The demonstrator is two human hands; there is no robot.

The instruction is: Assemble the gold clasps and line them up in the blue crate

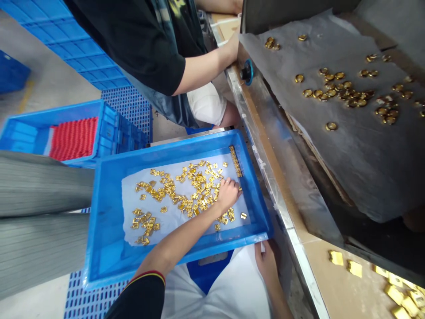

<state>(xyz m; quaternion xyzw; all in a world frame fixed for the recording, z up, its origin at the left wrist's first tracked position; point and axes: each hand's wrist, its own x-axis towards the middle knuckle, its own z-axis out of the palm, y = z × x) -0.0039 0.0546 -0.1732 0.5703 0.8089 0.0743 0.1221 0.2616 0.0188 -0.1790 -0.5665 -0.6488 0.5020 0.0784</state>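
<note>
My left hand (229,193) reaches into a shallow blue tray (109,204), over its right part. Its fingers are bent together, and a small gold piece (240,189) shows at the fingertips. Many loose small gold pieces (198,181) lie scattered on a white sheet (179,226) in the tray. Close to the far right wall, a row of gold pieces (235,161) forms a neat strip, just beyond my left hand. At the tray's near right corner, my right hand (267,261) is closed at the rim; its fingers are partly hidden.
To the right runs a workbench (299,239) with a metal edge, bearing yellow blocks (355,268). Gold rings (352,95) lie on a grey sheet (365,164) above it. Another person's arm (206,71) rests beyond the tray. Blue crates (102,133), one holding red material (75,138), stand left.
</note>
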